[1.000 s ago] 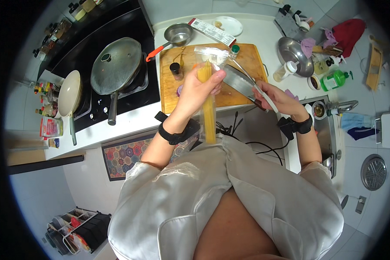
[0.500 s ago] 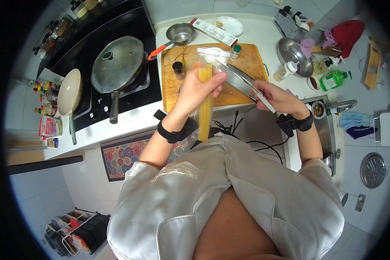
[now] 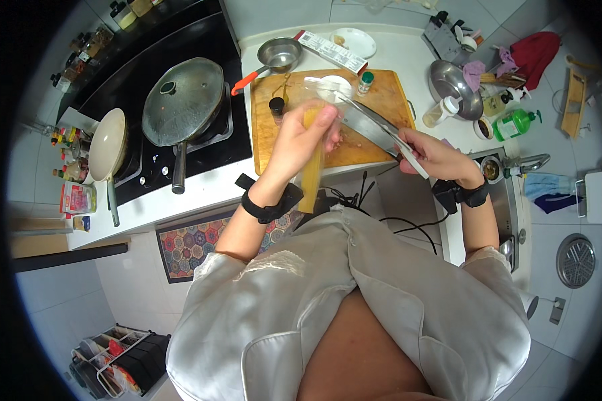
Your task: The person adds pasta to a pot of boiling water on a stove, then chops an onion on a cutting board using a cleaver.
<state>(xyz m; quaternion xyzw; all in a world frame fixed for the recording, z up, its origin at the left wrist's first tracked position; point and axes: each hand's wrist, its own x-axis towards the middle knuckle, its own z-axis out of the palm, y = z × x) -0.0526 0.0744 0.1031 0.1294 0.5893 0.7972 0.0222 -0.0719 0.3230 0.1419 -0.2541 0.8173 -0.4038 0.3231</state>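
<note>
My left hand (image 3: pixel 306 137) grips a long clear packet of yellow spaghetti (image 3: pixel 312 170), held upright over the near edge of the wooden cutting board (image 3: pixel 381 100). My right hand (image 3: pixel 435 155) holds the handle of a large cleaver (image 3: pixel 368 125), whose blade lies across the top of the packet. The packet's crumpled clear top (image 3: pixel 322 85) sticks up beyond my left fingers. A small dark jar (image 3: pixel 277 107) and a green-capped shaker (image 3: pixel 364 81) stand on the board.
A lidded pan (image 3: pixel 184 100) sits on the black hob, with a pale pan (image 3: pixel 107 144) to its left. A small steel pot with an orange handle (image 3: pixel 277 53), a white plate (image 3: pixel 353 41), a steel bowl (image 3: pixel 453 87) and a green bottle (image 3: pixel 515 123) ring the board. A patterned mat (image 3: pixel 194 244) lies below.
The cleaver blade has moved left, up to the top of the spaghetti packet. My left hand has kept the packet upright and shifted it slightly.
</note>
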